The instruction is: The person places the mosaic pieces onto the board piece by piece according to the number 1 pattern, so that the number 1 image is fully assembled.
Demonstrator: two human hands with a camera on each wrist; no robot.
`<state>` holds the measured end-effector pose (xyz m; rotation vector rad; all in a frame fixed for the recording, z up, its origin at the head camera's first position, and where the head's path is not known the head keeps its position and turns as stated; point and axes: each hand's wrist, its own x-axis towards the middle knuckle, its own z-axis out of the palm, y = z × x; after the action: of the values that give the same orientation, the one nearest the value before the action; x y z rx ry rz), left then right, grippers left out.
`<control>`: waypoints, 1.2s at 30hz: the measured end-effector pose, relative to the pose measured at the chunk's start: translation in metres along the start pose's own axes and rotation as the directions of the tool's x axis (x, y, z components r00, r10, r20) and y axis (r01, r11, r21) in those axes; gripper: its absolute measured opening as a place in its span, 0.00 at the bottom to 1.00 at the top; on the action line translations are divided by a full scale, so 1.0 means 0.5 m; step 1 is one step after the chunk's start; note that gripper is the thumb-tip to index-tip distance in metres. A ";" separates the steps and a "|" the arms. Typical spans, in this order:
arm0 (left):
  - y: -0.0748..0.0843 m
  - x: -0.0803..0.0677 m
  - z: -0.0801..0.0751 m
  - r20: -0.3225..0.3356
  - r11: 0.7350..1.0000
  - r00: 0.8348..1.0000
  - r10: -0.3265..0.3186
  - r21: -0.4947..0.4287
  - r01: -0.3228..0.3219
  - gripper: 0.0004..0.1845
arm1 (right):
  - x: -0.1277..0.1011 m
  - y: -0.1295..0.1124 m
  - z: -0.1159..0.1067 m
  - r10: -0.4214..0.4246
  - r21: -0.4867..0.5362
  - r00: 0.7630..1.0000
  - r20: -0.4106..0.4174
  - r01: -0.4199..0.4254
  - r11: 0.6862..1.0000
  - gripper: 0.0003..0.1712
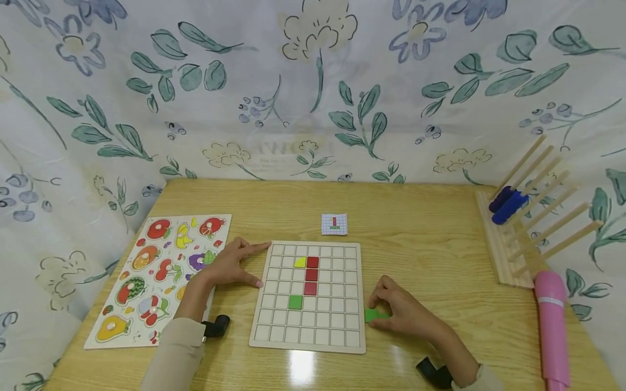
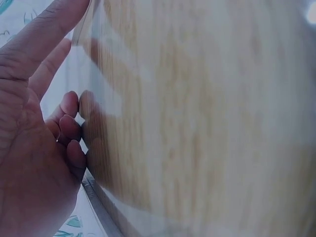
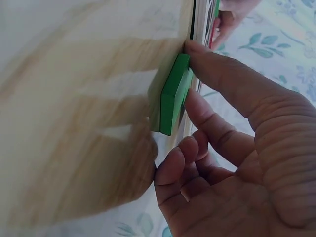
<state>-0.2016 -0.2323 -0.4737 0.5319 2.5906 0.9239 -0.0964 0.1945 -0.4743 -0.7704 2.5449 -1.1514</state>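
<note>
Right hand (image 1: pixel 402 310) pinches a green piece (image 1: pixel 370 315) just right of the board (image 1: pixel 338 309); left hand (image 1: pixel 226 266), unclenched, touches its left edge.

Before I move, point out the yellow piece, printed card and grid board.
Yellow piece (image 1: pixel 301 263), head view, middle of its top face.
Printed card (image 1: pixel 335 224), head view, middle of its face.
Grid board (image 1: pixel 337 307), head view, a bare square in its right half.
</note>
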 end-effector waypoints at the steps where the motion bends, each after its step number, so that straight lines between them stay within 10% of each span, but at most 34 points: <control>1: 0.000 0.000 0.000 0.000 1.000 1.000 -0.001 -0.002 0.001 0.52 | 0.000 -0.001 0.000 -0.003 -0.013 1.000 -0.008 0.003 1.000 0.12; 36: 0.000 0.000 0.000 -0.001 1.000 1.000 0.005 0.008 -0.005 0.52 | 0.033 -0.042 0.004 -0.159 -0.125 0.969 -0.187 0.137 0.983 0.13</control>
<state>-0.2015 -0.2326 -0.4737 0.5401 2.5961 0.9156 -0.1017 0.1726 -0.4597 -0.9302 2.7754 -1.1924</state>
